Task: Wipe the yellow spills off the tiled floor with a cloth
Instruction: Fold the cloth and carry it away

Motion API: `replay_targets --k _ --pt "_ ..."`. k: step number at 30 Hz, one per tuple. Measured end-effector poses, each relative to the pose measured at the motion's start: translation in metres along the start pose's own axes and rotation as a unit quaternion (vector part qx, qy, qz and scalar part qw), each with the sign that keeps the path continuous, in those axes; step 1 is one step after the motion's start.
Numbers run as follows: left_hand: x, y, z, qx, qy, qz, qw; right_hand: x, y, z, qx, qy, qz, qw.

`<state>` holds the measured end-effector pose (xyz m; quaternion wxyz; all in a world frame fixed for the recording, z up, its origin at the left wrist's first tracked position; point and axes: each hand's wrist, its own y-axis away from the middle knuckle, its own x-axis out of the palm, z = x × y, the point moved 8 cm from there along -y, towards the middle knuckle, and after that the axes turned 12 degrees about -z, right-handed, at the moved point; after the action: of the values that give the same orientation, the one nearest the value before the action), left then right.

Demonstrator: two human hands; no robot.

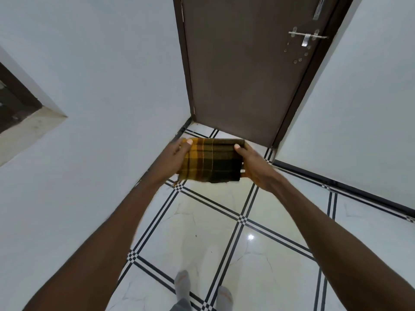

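Observation:
A folded plaid cloth [213,161], yellow-orange on the left and dark green-brown on the right, is held flat in the air at arm's length above the floor. My left hand [176,157] grips its left edge with the thumb on top. My right hand [252,163] grips its right edge the same way. The glossy white tiled floor [208,223] with black double lines lies below. No distinct yellow spill shows on the tiles; a tiny dark speck lies near the middle tile.
A shut brown door [247,68] with a metal latch [306,38] stands straight ahead. White walls close in on the left [101,86] and right [363,104]. My feet in grey socks [183,283] stand on the floor at the bottom.

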<state>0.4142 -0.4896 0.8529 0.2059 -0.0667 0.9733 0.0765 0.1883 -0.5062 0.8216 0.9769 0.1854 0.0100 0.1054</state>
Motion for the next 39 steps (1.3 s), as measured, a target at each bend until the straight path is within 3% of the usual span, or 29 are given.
replay_targets --k 5,8,12,17,23,25,26,29,32,36,39 --pt "0.034 0.02 0.082 -0.207 -0.009 -0.024 0.978 0.008 -0.006 -0.075 0.13 0.087 0.008 0.988" --pt "0.035 0.032 0.103 -0.26 0.035 -0.014 0.965 0.005 -0.002 -0.081 0.129 0.072 0.028 0.989" --pt "0.02 0.035 0.078 -0.165 0.104 -0.01 0.981 0.008 0.002 -0.056 0.024 0.145 0.071 0.987" --pt "0.009 0.035 0.037 -0.028 0.016 0.054 0.998 0.018 -0.002 -0.006 -0.095 0.309 0.037 0.946" --pt "-0.01 0.038 0.038 0.046 -0.144 -0.088 0.985 0.035 0.0 0.012 -0.218 0.411 -0.044 0.884" --pt "-0.014 0.043 0.047 0.033 -0.133 -0.103 0.985 0.031 -0.002 0.001 -0.217 0.398 -0.066 0.889" --pt "-0.018 0.046 0.053 0.008 -0.101 -0.102 0.99 0.028 -0.003 -0.009 -0.182 0.362 -0.066 0.912" --pt "-0.023 0.061 0.076 -0.083 0.026 -0.083 0.993 0.034 0.003 -0.049 -0.034 0.151 -0.013 0.988" --pt "-0.031 0.073 0.109 -0.158 0.108 -0.109 0.975 0.06 0.019 -0.073 0.054 0.001 0.033 0.998" --pt "-0.065 0.099 0.153 -0.211 0.181 -0.194 0.941 0.12 0.026 -0.079 0.052 0.028 0.037 0.998" --pt "-0.1 0.14 0.183 -0.254 0.281 -0.262 0.888 0.176 0.039 -0.085 0.053 0.037 0.062 0.996"
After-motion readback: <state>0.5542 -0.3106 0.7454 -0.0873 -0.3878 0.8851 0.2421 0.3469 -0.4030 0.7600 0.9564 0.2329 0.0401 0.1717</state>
